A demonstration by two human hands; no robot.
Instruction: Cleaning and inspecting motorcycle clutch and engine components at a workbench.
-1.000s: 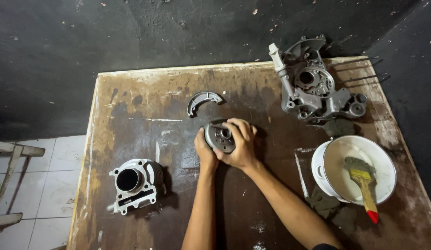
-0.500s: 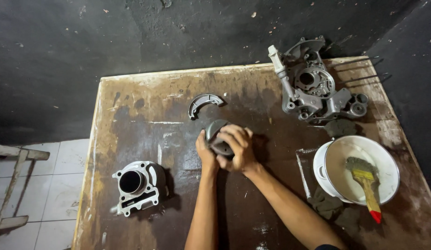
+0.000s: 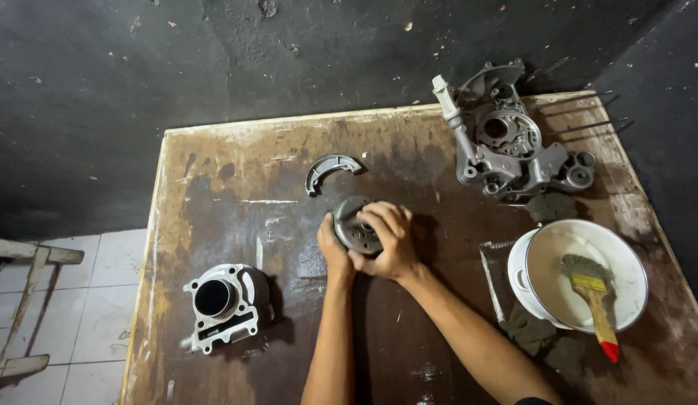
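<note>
At mid-table [image 3: 214, 187], both hands grip a round grey metal part [image 3: 353, 223]: left hand [image 3: 332, 251] cupping its edge, right hand [image 3: 386, 241] closed over it; nearby lie a curved brake shoe [image 3: 330, 168], cylinder block [image 3: 223, 301], engine casing [image 3: 506, 139] and white bowl [image 3: 630, 259] with a brush [image 3: 593, 289]

Stained brown wooden table [image 3: 236, 172] bears silver-grey metal cylinder block [image 3: 223, 304], white round enamel bowl [image 3: 581, 247], and yellow-handled, red-tipped paintbrush [image 3: 595, 300] inside that bowl

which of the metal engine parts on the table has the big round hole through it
The cylinder block at the table's near-left corner: one wide round bore. The curved shoe and crankcase lack such a hole.
</note>
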